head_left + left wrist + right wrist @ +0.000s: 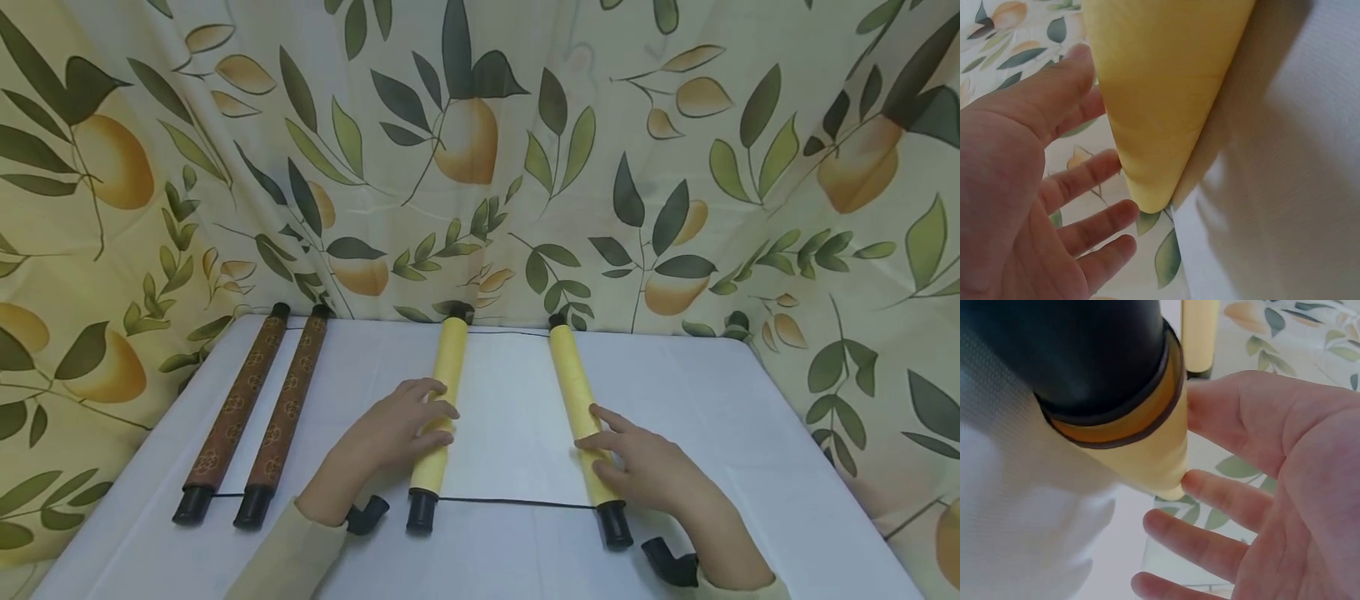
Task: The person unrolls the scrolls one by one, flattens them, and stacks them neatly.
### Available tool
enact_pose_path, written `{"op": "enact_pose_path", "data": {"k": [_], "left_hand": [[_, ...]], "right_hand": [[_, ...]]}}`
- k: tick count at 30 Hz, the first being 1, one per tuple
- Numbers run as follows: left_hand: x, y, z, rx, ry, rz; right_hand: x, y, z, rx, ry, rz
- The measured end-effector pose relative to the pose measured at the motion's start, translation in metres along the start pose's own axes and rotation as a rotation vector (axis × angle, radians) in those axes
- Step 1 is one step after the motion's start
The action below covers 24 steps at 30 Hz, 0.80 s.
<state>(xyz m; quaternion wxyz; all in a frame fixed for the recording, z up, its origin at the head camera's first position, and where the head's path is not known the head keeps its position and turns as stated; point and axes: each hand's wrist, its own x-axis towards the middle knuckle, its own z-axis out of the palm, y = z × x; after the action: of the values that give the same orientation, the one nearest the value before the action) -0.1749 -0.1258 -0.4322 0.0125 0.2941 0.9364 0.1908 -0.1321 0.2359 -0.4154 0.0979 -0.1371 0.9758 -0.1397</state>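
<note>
Two yellow rolls with black end caps lie upright in the head view, a white strip (517,417) with thin dark edge lines between them. My left hand (397,421) rests its fingers over the left yellow roll (452,354). In the left wrist view, those fingers (1094,178) are spread and loosely bent beside the yellow surface (1160,94). My right hand (637,454) lays its fingertips on the right yellow roll (570,367). The right wrist view shows its spread fingers (1210,544) along the roll, close to its black cap (1097,356).
Two brown patterned rolls (238,400) with black ends lie on the left of the white table (712,400). A curtain (525,208) printed with fruit and leaves hangs behind it. Black curved pieces (667,562) sit at both wrists.
</note>
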Motion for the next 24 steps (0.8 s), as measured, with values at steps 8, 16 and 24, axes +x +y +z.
{"op": "enact_pose_path", "data": {"k": [8,16,24], "left_hand": [[0.001,-0.002,-0.003,0.012,-0.015,-0.019],[-0.002,-0.005,-0.005,0.012,-0.001,-0.008],[-0.002,-0.011,-0.006,0.035,-0.004,-0.038]], "right_hand": [[0.002,0.003,-0.001,-0.01,0.014,-0.002],[-0.004,0.006,-0.004,-0.017,0.031,-0.042],[-0.004,0.009,-0.006,-0.009,0.059,-0.079]]}}
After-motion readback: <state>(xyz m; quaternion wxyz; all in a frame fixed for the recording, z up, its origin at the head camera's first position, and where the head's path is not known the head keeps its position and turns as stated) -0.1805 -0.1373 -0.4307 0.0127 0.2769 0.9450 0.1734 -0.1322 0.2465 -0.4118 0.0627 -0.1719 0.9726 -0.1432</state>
